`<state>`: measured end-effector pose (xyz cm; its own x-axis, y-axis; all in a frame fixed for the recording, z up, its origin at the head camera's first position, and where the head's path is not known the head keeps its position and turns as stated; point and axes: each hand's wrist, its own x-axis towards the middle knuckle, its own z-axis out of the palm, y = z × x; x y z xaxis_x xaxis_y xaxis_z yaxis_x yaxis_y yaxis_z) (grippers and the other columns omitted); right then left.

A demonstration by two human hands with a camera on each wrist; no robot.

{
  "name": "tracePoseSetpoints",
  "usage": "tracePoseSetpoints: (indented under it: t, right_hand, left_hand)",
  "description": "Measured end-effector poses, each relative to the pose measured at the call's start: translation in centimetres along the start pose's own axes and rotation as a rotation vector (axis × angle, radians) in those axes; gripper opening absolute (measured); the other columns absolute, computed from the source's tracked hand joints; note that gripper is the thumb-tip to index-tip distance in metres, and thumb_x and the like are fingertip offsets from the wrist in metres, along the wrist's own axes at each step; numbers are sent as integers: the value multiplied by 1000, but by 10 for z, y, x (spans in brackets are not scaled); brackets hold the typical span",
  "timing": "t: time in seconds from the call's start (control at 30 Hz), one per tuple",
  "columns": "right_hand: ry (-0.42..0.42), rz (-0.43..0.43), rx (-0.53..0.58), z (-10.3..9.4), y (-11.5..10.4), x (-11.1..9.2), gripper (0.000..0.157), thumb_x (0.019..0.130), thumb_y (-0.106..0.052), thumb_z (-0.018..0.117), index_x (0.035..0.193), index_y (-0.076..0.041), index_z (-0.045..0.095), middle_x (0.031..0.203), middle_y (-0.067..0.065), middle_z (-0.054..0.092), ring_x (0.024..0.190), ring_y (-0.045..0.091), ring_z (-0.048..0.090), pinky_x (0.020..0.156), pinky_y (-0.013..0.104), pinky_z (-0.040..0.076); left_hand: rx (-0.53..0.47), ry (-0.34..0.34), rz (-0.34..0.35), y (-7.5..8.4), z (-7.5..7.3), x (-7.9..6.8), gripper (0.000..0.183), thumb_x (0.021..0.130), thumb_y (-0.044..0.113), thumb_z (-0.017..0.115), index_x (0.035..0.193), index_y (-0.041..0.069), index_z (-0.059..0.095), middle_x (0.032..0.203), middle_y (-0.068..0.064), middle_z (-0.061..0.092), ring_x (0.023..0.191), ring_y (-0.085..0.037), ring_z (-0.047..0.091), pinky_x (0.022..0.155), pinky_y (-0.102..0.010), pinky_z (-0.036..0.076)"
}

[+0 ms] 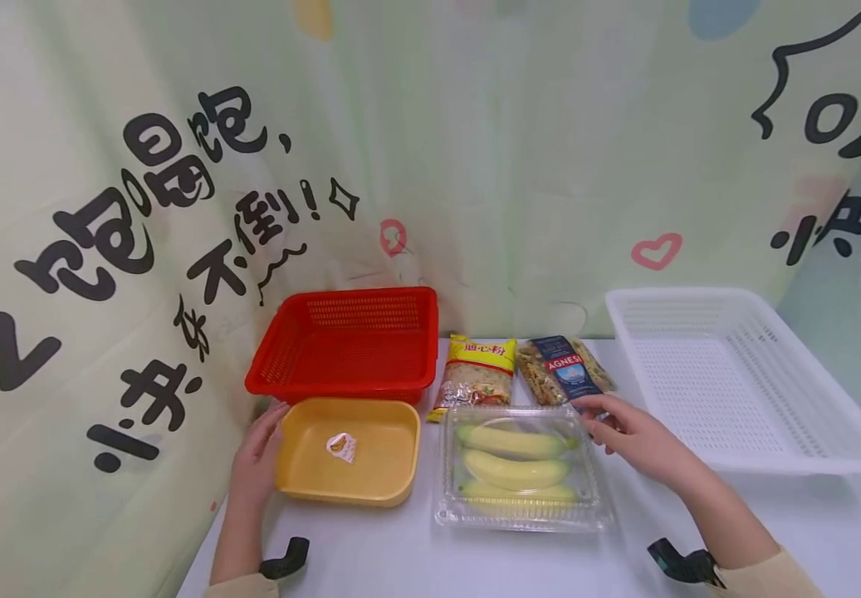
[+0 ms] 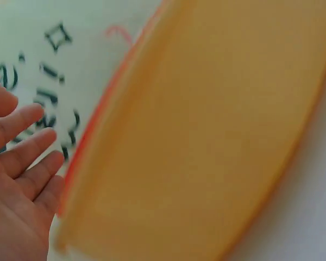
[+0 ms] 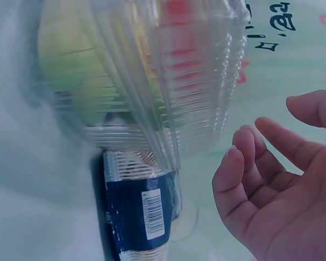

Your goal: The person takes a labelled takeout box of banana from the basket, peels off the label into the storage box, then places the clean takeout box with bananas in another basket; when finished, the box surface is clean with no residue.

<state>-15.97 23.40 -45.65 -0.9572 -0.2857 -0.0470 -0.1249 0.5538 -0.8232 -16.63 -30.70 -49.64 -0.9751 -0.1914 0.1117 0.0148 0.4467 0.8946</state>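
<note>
My left hand (image 1: 256, 453) is beside the left wall of a yellow plastic tub (image 1: 393, 490), which has a small banana sticker inside. In the left wrist view the fingers (image 2: 30, 152) are loosely extended, with nothing in them. My right hand (image 1: 635, 436) hovers by the back right corner of a closed clear plastic box (image 1: 520, 525). Several green-yellow bananas (image 1: 516, 472) lie inside that box. The right wrist view shows the right fingers (image 3: 228, 171) loosely bent, holding nothing. Whether either hand touches its container is hard to tell.
A red basket (image 1: 340, 386) stands behind the tub. Behind the box lie a yellow-topped pasta bag (image 1: 478, 374) and a blue-labelled Agnesi pasta bag (image 1: 565, 370). At the right is a large white basket (image 1: 744, 415). A printed curtain (image 1: 520, 208) hangs along the table's back.
</note>
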Motion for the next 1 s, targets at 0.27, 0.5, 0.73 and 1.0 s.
tracePoseSetpoints:
  t: [0.27,0.5,0.73,1.0]
  right_hand:
    - [26,4,8,4,8,-6,44,102,-27,52,141,-7,49,104,12,60,78,16,56,63,25,50]
    - [61,14,18,10,13,-9,43,101,-22,53,141,-7,48,116,14,58,80,19,57,63,25,51]
    - [98,38,40,19,15,-12,45,101,-24,54,143,-8,47,123,15,52,83,22,56,65,26,53]
    - [148,48,46,28,25,-13,54,101,-29,55,148,-9,39,135,22,44,77,16,54,61,27,51]
  left_hand:
    - [15,-73,123,38,38,-11,38,104,25,47,141,26,54,147,4,52,144,-17,39,115,-27,34]
    - [-84,-225,161,69,86,-27,41,103,21,49,143,30,49,150,8,49,142,-17,43,114,-40,38]
    - [-211,-291,152,81,137,-43,43,102,15,50,143,26,50,151,3,48,144,-20,40,117,-43,34]
    - [-223,-318,98,90,181,-54,47,100,19,51,144,37,45,159,8,34,151,-21,25,120,-54,27]
